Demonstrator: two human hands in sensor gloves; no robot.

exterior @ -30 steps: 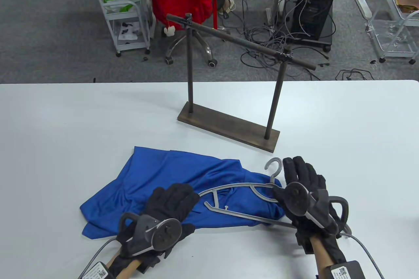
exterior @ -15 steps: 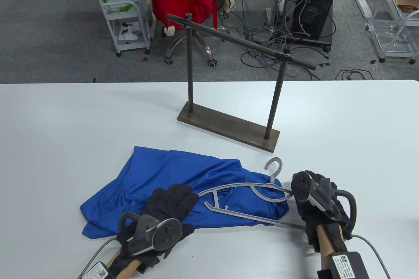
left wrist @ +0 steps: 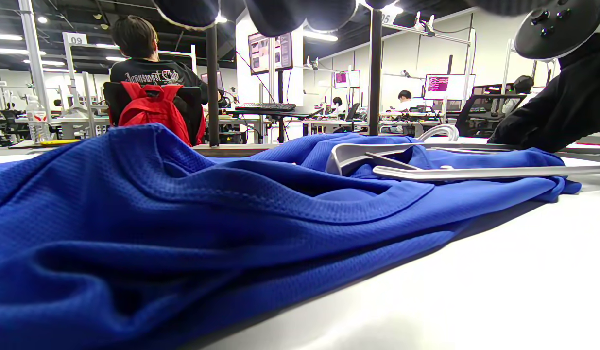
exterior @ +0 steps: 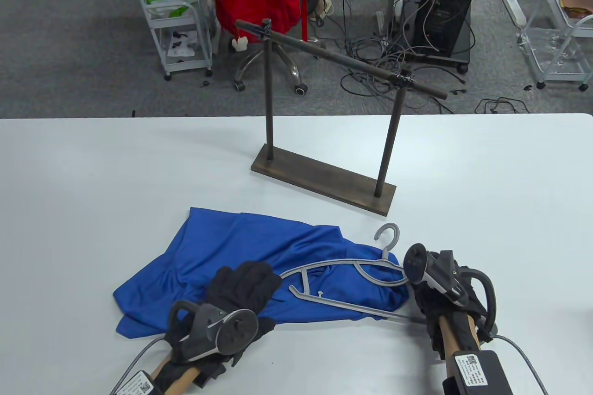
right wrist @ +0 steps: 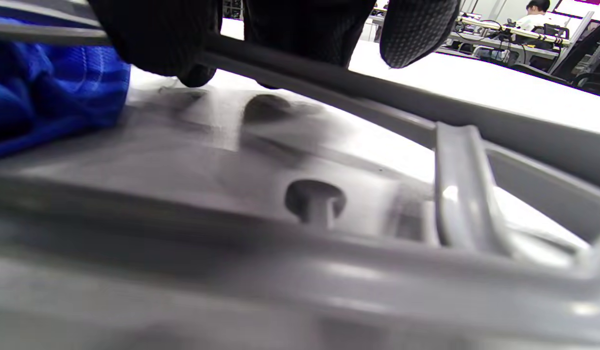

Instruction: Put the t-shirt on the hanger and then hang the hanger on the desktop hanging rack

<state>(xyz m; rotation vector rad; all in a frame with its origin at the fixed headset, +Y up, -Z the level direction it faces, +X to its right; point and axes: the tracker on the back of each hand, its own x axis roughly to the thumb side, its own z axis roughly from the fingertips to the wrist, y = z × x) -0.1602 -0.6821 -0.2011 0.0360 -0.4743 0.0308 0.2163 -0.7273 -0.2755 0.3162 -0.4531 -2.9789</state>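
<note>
1. A blue t-shirt (exterior: 241,270) lies crumpled on the white surface (exterior: 92,182), near its front edge and a little left of centre.
2. A grey plastic hanger (exterior: 345,281) lies flat on top of the shirt's right part. Its hook (exterior: 388,235) points toward the far edge, and its right end sticks out past the cloth onto the bare surface.
3. Our left hand (exterior: 241,288) rests flat on the shirt with its fingers straight, pinning the cloth and holding nothing.
4. Our right hand (exterior: 440,302) is at the hanger's right end. In the right wrist view its fingertips (right wrist: 416,34) curl down over the hanger's arm, so it appears to grip the hanger there.
5. The dark metal hanging rack (exterior: 324,135) stands toward the far edge, well apart from the shirt, with nothing on its bar.
6. We judge the step in hand to be picking up the hanger so it can go into the shirt.
7. To do it well, we keep the left hand pressing so the cloth does not drag along as the hanger lifts.
8. We would lift the right end first and keep a firm hold, since the thin arm could twist in the glove.
9. Then we would find the collar, which shows in the left wrist view as a stitched rim (left wrist: 329,204), and feed one hanger arm in through it.
</note>
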